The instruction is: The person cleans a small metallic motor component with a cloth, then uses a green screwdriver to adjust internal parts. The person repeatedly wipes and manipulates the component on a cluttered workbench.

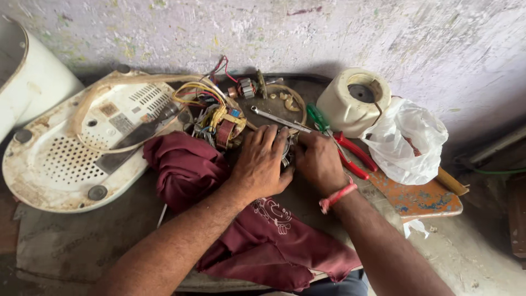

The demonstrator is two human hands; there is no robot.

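both hands, left hand [262,163] and right hand [318,160], close around a small dark metal part [286,153], seemingly pinched between them, mostly hidden.

Bare forearms, red thread band [338,196] on right wrist

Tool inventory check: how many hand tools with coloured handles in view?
2. Green-handled screwdriver lies just beyond the right hand; red-handled pliers lie beside it, toward the white plastic bag. Others may be hidden under the maroon cloth.
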